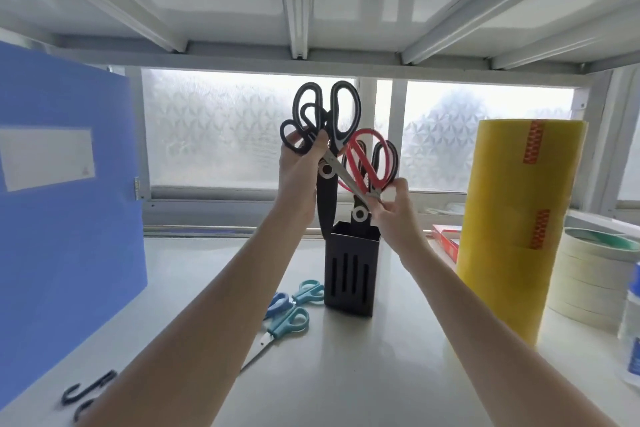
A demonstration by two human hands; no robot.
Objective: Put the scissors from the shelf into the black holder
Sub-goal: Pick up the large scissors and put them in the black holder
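Note:
A black slotted holder (349, 274) stands on the white shelf (346, 374). My left hand (299, 177) grips a bunch of black-handled scissors (343, 114) above the holder; one black sheathed pair hangs down beside the holder's left rim. My right hand (393, 204) pinches the blades of the red-handled scissors (367, 159), handles up, over the holder's opening. Another black pair (360, 215) sits in the holder. Teal and blue small scissors (291, 312) lie on the shelf left of the holder.
A blue folder box (65, 218) stands at the left. A tall yellow tape roll (516, 225) and stacked masking tape rolls (588, 281) stand at the right, with a white bottle (632, 329) at the edge. Black hooks (86, 392) lie front left. A shelf underside is close overhead.

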